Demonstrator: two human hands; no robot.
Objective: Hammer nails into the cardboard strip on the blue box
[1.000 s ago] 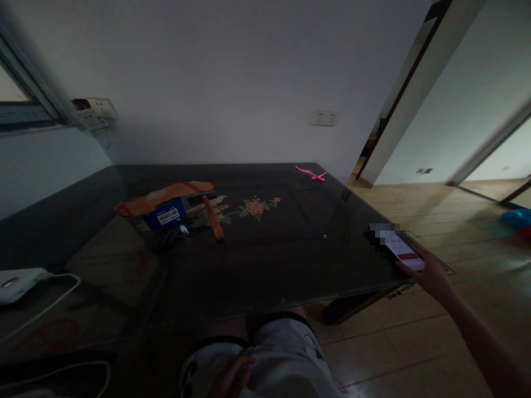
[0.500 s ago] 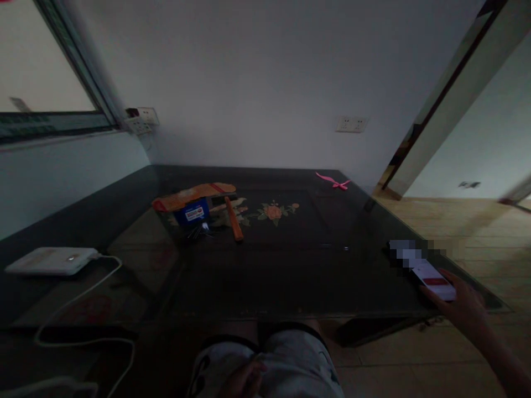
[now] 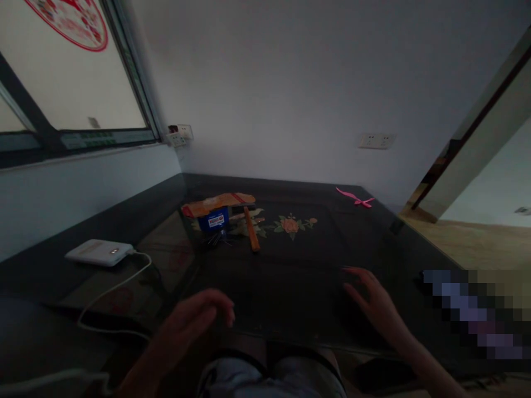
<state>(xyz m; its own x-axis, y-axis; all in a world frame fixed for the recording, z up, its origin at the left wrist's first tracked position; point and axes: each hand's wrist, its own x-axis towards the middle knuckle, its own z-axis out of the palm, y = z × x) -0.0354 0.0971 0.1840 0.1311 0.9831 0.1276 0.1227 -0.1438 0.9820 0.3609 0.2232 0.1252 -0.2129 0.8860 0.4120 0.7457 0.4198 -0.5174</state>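
My left hand (image 3: 199,318) hovers over the table's near edge, fingers stretched and slightly curved, with nothing in it. My right hand (image 3: 371,298) is open above the tabletop, thumb apart from the fingers, holding nothing. Beyond them lies a hammer (image 3: 251,232), its wooden handle pointing toward me and its dark head partly hidden in shadow. Just left of it stands a small blue box (image 3: 214,219) with a white label. A long orange-brown piece (image 3: 219,204) rests across the box; its kind is unclear. Thin nails (image 3: 220,239) lie scattered in front of the box.
The dark table (image 3: 282,293) has a floral pattern (image 3: 290,224). A white power bank (image 3: 99,252) with a white cable (image 3: 120,279) lies on the left. At the far right corner is a pink ribbon (image 3: 355,198). A blurred-out phone (image 3: 464,304) lies at the right edge.
My right hand has let go of the phone and moved left over the table. My left hand has risen from my lap to the table edge. The view has shifted left.
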